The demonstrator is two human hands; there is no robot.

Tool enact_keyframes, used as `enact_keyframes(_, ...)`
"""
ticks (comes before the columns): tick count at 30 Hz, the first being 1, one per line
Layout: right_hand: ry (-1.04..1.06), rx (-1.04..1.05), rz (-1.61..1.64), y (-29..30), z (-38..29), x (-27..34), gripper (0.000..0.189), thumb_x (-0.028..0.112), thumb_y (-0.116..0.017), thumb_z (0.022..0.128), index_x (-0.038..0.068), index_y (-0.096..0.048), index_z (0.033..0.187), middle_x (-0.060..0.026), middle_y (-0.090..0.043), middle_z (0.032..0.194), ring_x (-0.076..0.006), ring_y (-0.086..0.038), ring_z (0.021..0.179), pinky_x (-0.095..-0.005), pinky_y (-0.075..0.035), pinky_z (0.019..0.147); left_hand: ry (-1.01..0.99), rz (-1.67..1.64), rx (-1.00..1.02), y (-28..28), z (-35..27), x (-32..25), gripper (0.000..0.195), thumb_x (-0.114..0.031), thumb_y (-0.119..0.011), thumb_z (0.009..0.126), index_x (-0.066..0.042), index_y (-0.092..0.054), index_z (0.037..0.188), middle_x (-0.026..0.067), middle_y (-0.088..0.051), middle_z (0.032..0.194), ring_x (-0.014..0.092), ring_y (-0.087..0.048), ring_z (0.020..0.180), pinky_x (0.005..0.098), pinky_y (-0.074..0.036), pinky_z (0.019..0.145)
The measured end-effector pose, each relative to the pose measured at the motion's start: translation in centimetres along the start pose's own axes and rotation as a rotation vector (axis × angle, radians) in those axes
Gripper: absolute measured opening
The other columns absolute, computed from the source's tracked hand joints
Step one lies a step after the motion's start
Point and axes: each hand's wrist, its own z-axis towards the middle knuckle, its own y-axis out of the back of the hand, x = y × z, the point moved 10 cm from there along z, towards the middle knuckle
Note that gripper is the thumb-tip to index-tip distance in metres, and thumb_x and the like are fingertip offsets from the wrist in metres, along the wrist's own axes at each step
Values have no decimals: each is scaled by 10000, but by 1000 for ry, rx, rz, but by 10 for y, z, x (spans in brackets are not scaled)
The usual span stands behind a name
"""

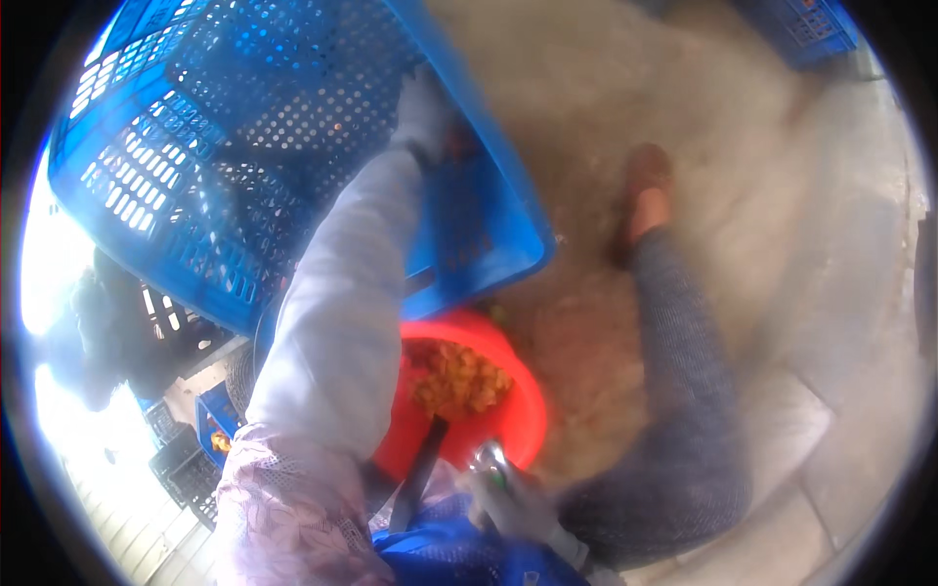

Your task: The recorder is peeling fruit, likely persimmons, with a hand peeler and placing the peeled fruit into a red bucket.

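Observation:
My left hand [425,110], in a whitish glove, reaches into a large blue perforated plastic crate [506,183], close to its right wall; its fingers are blurred and what they touch is unclear. My right hand [509,498], also gloved, is closed around a small shiny metal tool [489,455] with a bit of green, of a kind I cannot tell. It is at the near rim of a red plastic bucket [527,410]. Orange-brown pieces [458,381] lie inside the bucket, partly hidden by my left sleeve and a dark strap.
Another blue crate [813,33] stands at the far right. Dark crates [187,469] and a small blue crate [209,432] with orange pieces are at the left. My outstretched right leg [681,329] lies on the wet-looking brown floor [571,351], beside pale tiles.

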Motion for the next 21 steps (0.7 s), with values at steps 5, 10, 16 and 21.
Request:
enact_keyframes(5, 0, 1, 74, 1, 3, 6, 240, 219, -509, 858, -18, -527, 889, -40, -524, 568, -78, -497, 476, -219, -403, 445, 53, -698, 326, -18, -5, 16, 318, -192, -557, 751, -43, -563, 1032, 169, -573, 976, 233, -546, 865, 321, -429, 767)
enact_keyframes(10, -2, 25, 72, -5, 0, 1, 227, 224, -485, 872, 4, -537, 897, -35, -511, 558, -70, -483, 470, -221, -390, 434, 37, -449, 436, -28, -41, 27, 379, 19, -539, 681, -15, -524, 1058, 121, -600, 946, 208, -583, 762, 294, -450, 660)
enact_keyframes(16, 234, -1, -40, -10, -14, 22, 237, 242, -437, 894, 25, -519, 942, -20, -496, 556, -68, -460, 460, -221, -387, 444, -17, -1632, 446, 24, -108, 7, 388, -31, -546, 704, -72, -509, 1088, 78, -586, 965, 160, -553, 759, 235, -440, 590)
enact_keyframes(21, 386, 31, 81, -24, -26, 39, 295, 306, -381, 912, 43, -497, 983, -20, -495, 577, -71, -461, 462, -207, -391, 437, -121, -2372, 633, 103, -216, -39, 490, -368, -394, 870, -27, -398, 1222, 123, -538, 1078, 195, -554, 797, 294, -449, 693)
